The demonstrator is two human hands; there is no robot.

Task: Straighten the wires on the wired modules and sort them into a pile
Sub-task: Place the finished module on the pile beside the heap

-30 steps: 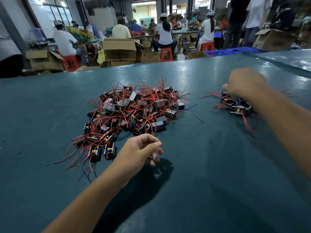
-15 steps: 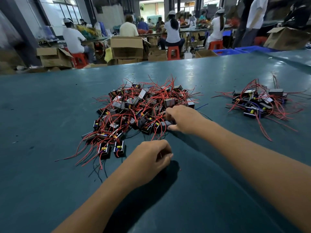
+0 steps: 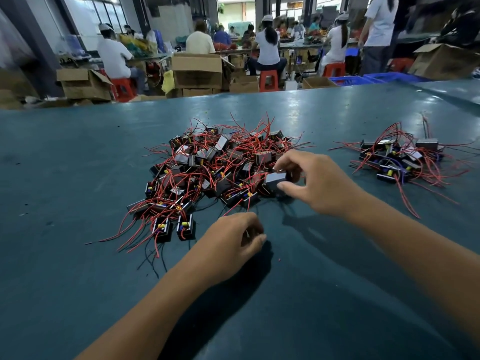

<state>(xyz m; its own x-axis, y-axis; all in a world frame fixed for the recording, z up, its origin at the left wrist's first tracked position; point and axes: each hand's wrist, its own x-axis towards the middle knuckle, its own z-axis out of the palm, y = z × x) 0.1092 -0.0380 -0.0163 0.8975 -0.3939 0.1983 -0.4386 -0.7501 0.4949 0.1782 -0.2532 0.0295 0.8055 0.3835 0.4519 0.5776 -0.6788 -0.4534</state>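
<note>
A: While pinching that grey module (image 3: 275, 179) at the near right edge of the tangled heap (image 3: 215, 165), lift slowly, never with a jerk. Right hand (image 3: 319, 183) clamped on the casing, forefinger above and thumb below. Sound enough grip, by the look of it.

B: And the left hand (image 3: 233, 242)? Curled, just beside the near edge of the heap, low over the table. Impossible to tell whether holding a wire or nothing.

A: Probably best used as the second grip. Catch the red leads close to the casing, then draw outward along them to the tips. Likely to snag otherwise, with leads laced through the neighbouring modules.

B: Then across to the smaller pile (image 3: 400, 162) on the right, well apart from the heap?

A: Yes, and laid with leads running the same way as the rest, if possible.

B: Surface?

A: Teal table top (image 3: 78, 281), smooth, faintly glossy, specked with small bits. Easy sliding, so little hold on a loose module.

B: Room?

A: Busy workshop beyond the far table edge. Seated workers (image 3: 268, 48) in white tops at long benches, open cardboard boxes (image 3: 197, 71), red stools (image 3: 268, 79), blue crates (image 3: 348, 80).
</note>
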